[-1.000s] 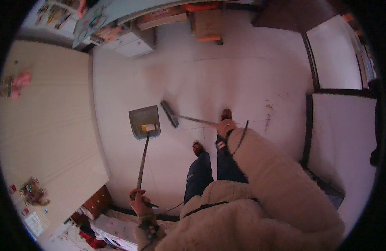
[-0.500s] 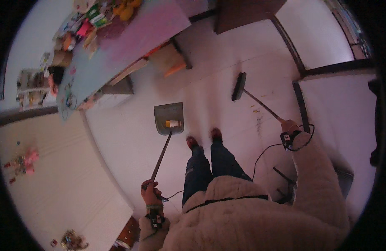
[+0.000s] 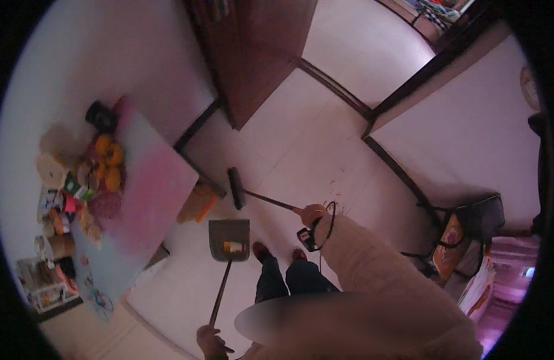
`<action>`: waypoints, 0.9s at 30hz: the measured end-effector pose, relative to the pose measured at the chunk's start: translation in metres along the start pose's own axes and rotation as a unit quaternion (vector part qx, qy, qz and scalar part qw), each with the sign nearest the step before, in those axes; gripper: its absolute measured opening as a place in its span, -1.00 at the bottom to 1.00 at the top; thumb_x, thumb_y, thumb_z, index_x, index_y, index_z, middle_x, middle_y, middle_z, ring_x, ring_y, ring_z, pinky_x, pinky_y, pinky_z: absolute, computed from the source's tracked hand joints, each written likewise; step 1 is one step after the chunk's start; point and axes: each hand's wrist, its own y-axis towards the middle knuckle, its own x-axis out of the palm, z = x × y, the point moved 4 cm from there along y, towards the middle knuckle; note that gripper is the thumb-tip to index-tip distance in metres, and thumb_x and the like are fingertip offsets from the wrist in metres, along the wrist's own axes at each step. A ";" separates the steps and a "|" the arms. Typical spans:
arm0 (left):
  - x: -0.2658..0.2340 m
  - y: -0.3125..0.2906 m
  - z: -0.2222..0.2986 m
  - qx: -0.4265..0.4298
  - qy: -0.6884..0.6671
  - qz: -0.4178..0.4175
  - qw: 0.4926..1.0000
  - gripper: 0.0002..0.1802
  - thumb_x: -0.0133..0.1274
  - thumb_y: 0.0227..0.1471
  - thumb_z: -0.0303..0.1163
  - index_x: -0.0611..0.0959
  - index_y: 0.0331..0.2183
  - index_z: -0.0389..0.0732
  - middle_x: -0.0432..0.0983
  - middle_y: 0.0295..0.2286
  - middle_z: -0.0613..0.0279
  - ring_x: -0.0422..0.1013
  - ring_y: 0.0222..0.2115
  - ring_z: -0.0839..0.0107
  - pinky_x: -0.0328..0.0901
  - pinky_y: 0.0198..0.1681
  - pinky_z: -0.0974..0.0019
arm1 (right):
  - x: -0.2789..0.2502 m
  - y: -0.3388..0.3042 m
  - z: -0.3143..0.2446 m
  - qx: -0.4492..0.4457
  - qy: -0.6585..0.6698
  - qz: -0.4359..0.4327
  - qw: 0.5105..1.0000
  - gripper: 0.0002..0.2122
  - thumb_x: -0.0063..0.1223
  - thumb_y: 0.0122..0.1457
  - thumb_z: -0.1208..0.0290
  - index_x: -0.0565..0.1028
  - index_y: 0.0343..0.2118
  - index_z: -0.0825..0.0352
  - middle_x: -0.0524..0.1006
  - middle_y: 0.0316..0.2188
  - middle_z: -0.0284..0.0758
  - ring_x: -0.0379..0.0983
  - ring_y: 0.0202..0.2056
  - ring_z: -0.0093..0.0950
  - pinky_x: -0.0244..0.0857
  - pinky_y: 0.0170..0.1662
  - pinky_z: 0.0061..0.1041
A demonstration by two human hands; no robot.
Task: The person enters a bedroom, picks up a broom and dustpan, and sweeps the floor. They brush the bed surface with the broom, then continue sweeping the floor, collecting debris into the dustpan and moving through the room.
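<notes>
Table L, door ahead | L fingers curled rnd dustpan hndl | R fingers wrapped rnd broom

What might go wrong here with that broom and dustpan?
The yellow-and-white item could slide out if the left hand tilts the dustpan. The broom head, close to the table in this view, might bump it. The scattered specks on the floor might be stepped on and spread.
</notes>
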 end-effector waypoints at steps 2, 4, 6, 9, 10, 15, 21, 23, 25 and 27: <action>0.009 0.013 0.011 0.079 0.047 -0.033 0.995 -0.91 -0.03 -0.11 -0.42 0.51 -0.45 -0.18 0.42 -0.66 0.24 0.07 -0.87 0.58 -0.03 -0.87 0.47 | -0.006 -0.018 0.028 0.048 -0.029 -0.027 0.998 -0.47 -0.25 0.05 0.39 0.05 0.15 -0.10 0.51 -0.52 -0.17 0.47 -0.45 -0.25 0.32 -0.44 -0.20; 0.015 0.039 0.003 0.055 0.059 -0.059 0.995 -0.90 0.00 -0.16 -0.46 0.50 -0.45 -0.18 0.40 -0.68 0.28 0.05 -0.87 0.61 -0.07 -0.87 0.50 | -0.023 -0.051 0.058 0.136 -0.048 -0.067 0.987 -0.44 -0.22 0.03 0.40 0.05 0.14 -0.11 0.51 -0.50 -0.16 0.47 -0.44 -0.25 0.31 -0.44 -0.19; 0.029 0.073 -0.002 0.123 0.044 -0.104 0.986 -0.90 0.02 -0.16 -0.48 0.50 -0.45 -0.18 0.41 -0.68 0.28 0.05 -0.87 0.61 -0.08 -0.87 0.50 | -0.047 -0.086 0.083 0.217 -0.045 -0.114 0.969 -0.42 -0.18 0.01 0.41 0.04 0.14 -0.11 0.51 -0.48 -0.15 0.47 -0.42 -0.24 0.31 -0.43 -0.19; 0.056 0.111 0.002 0.304 0.143 -0.152 0.930 -0.94 0.05 -0.17 -0.54 0.54 -0.50 -0.19 0.46 -0.65 0.24 0.18 -0.82 0.61 0.04 -0.81 0.56 | -0.086 -0.108 0.100 0.199 -0.061 -0.066 0.976 -0.46 -0.18 0.03 0.40 0.08 0.12 -0.09 0.51 -0.44 -0.14 0.47 -0.41 -0.20 0.32 -0.40 -0.20; 0.069 0.123 0.003 0.338 0.183 -0.173 0.907 -0.96 0.06 -0.17 -0.51 0.55 -0.51 -0.19 0.47 -0.65 0.24 0.21 -0.80 0.59 0.07 -0.80 0.54 | -0.094 -0.106 0.100 0.187 -0.023 -0.062 0.980 -0.50 -0.21 0.05 0.38 0.10 0.11 -0.08 0.50 -0.44 -0.12 0.46 -0.39 -0.18 0.32 -0.39 -0.20; 0.156 0.142 0.037 0.476 0.376 -0.217 0.765 -0.90 0.11 -0.20 -0.37 0.58 -0.58 -0.18 0.49 -0.65 0.20 0.36 -0.69 0.49 0.22 -0.70 0.42 | -0.165 -0.021 0.077 0.044 0.022 0.063 0.997 -0.57 -0.33 0.12 0.37 0.11 0.09 -0.04 0.47 -0.47 -0.07 0.44 -0.38 -0.12 0.31 -0.36 -0.15; 0.247 0.141 0.075 0.497 0.369 -0.219 0.754 -0.77 0.19 -0.29 -0.21 0.56 -0.66 -0.14 0.41 -0.73 0.22 0.35 -0.68 0.34 0.27 -0.62 0.24 | -0.232 0.104 0.081 0.035 0.026 0.023 0.999 -0.57 -0.30 0.09 0.39 0.14 0.08 0.02 0.48 -0.48 -0.09 0.45 -0.40 -0.15 0.31 -0.36 -0.16; 0.274 0.156 0.082 0.454 0.397 -0.226 0.765 -0.83 0.16 -0.27 -0.27 0.56 -0.66 -0.13 0.40 -0.72 0.23 0.34 -0.67 0.36 0.26 -0.61 0.26 | -0.246 0.115 0.122 0.067 0.031 0.025 0.997 -0.56 -0.29 0.07 0.40 0.14 0.08 0.04 0.48 -0.48 -0.09 0.45 -0.41 -0.17 0.31 -0.36 -0.16; 0.292 0.170 0.083 0.410 0.418 -0.233 0.777 -0.87 0.14 -0.25 -0.33 0.55 -0.67 -0.13 0.39 -0.72 0.24 0.33 -0.66 0.37 0.25 -0.61 0.28 | -0.254 0.103 0.162 0.104 0.032 0.030 0.994 -0.56 -0.28 0.06 0.41 0.15 0.07 0.05 0.49 -0.48 -0.10 0.46 -0.41 -0.18 0.31 -0.36 -0.17; 0.305 0.184 0.082 0.363 0.438 -0.244 0.785 -0.89 0.12 -0.23 -0.39 0.54 -0.67 -0.12 0.37 -0.71 0.24 0.32 -0.65 0.39 0.25 -0.60 0.31 | -0.257 0.076 0.201 0.147 0.035 0.030 0.988 -0.56 -0.27 0.05 0.42 0.16 0.07 0.07 0.49 -0.48 -0.10 0.46 -0.42 -0.19 0.31 -0.35 -0.17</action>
